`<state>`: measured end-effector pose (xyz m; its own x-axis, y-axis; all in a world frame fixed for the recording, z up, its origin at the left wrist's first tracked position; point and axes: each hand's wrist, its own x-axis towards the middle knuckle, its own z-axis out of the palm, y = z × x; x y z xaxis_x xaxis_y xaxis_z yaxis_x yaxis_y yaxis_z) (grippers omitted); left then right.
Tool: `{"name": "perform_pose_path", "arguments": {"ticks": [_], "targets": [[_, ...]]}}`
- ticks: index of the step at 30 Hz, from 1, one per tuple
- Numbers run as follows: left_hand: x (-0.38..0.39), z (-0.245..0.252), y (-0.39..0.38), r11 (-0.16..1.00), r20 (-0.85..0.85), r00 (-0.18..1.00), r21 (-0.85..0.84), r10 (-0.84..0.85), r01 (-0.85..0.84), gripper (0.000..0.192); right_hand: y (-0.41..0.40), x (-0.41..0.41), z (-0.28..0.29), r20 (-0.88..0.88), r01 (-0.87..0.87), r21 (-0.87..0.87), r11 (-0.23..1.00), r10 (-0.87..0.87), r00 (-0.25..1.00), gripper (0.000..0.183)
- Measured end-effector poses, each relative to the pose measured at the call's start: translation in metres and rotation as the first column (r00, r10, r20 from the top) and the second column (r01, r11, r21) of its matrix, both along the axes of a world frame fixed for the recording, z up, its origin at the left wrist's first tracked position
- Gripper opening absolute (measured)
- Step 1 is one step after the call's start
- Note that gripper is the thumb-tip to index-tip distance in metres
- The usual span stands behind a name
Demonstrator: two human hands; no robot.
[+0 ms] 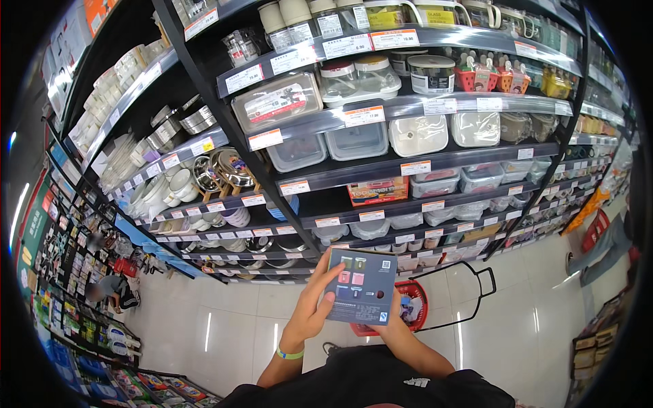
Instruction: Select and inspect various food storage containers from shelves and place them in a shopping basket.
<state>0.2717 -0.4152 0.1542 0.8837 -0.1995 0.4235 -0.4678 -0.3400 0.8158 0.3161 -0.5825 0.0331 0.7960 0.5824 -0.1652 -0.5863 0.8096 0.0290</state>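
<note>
Both hands hold a dark blue-grey cardboard box (371,302) up in front of the shelves. One face of it points at me and bears small pictures of containers, printed codes and fine print. My left hand (312,302) grips the box's left side, a finger and the thumb lying on that face. At the lower right edge is my right hand (395,312), its fingers mostly hidden behind the box. Below and behind the box, on the floor, a red plastic shopping basket (421,319) with a few items inside is partly covered.
Store shelves (336,188) carry plastic food containers (357,140), glass jugs and an orange-red box (377,190). Stacked bowls (182,184) fill shelves at left. The basket's long black handle (479,301) reaches right over the tiled floor (240,326). A person (113,291) crouches at far left; another person's legs (604,250) show at right.
</note>
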Motion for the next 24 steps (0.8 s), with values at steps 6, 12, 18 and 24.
{"name": "perform_pose_path", "arguments": {"ticks": [6,12,18,24], "targets": [[-0.002,-0.008,-0.013,1.0,-0.014,1.0,-0.023,0.011,-0.012,0.049,-0.015,-0.001,-0.002,0.036,-0.019,0.016,1.0,0.018,0.999,0.056],[-0.011,-0.023,-0.025,0.994,-0.048,0.995,-0.052,0.09,-0.092,0.05,-0.028,-0.002,-0.009,0.022,-0.082,-0.077,0.994,0.084,0.996,0.055],[-0.027,-0.03,-0.03,0.976,-0.082,0.976,-0.071,0.201,-0.207,0.05,-0.029,-0.002,-0.015,-0.026,-0.201,-0.12,0.972,0.199,0.98,0.053],[-0.033,-0.024,-0.026,0.967,-0.077,0.968,-0.072,0.24,-0.246,0.051,-0.021,-0.001,-0.016,0.027,-0.243,-0.06,0.968,0.245,0.969,0.054]]}}
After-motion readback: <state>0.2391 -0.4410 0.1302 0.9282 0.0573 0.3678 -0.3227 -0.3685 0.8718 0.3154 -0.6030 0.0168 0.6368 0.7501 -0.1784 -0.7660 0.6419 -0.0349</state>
